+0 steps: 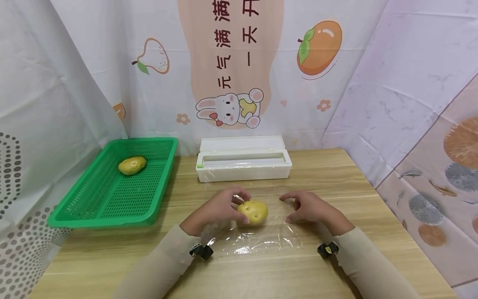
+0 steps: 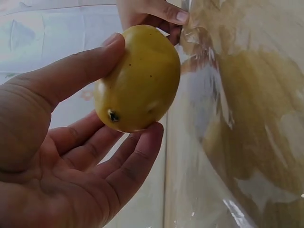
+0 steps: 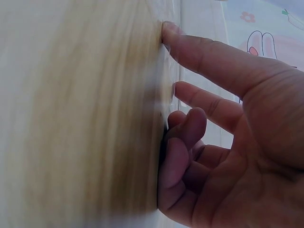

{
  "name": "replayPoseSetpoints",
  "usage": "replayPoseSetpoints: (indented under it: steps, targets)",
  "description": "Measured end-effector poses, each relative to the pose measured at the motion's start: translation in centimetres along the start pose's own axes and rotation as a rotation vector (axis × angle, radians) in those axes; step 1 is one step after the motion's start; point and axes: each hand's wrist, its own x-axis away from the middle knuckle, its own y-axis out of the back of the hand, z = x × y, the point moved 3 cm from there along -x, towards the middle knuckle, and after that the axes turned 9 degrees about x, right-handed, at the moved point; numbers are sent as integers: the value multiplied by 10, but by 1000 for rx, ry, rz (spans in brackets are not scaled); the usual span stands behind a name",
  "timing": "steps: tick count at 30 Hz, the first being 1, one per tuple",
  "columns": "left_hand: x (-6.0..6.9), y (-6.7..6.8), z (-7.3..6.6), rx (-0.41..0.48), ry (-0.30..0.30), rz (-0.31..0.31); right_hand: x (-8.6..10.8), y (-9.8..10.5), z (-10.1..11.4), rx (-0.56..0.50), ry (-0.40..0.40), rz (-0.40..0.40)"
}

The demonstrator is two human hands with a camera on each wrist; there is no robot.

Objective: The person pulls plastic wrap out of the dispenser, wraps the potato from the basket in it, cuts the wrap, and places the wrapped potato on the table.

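A yellow potato (image 1: 255, 212) is over the clear plastic film (image 1: 246, 245) in the head view. My left hand (image 1: 223, 208) holds it from the left; in the left wrist view the thumb and fingertips grip the potato (image 2: 142, 78) at its sides. To the right of the potato, my right hand (image 1: 309, 209) touches the film area with thumb and index finger extended. In the right wrist view the other fingers of that hand (image 3: 232, 118) are curled, and no object shows in its grip.
Behind the potato stands a white film box (image 1: 244, 172) with its lid up. A green basket (image 1: 169, 170) at the left holds another potato (image 1: 132, 165). Printed curtains hang behind the wooden table (image 1: 261, 278) and at its sides.
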Motion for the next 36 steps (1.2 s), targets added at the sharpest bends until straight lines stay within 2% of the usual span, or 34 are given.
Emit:
replayPoseSetpoints:
  steps: [4, 14, 26, 36]
  targets:
    - [0, -3, 3, -25, 25, 17, 0, 0, 0, -4, -4, -2]
    - [-2, -6, 10, -80, 23, 27, 0, 0, 1, -12, -6, 4]
    - [-4, -3, 13, -64, 46, 4, -1, 0, 0, -5, -15, -1]
    - [-4, -2, 14, -22, 36, 0, -1, -1, -1, -9, -20, 5]
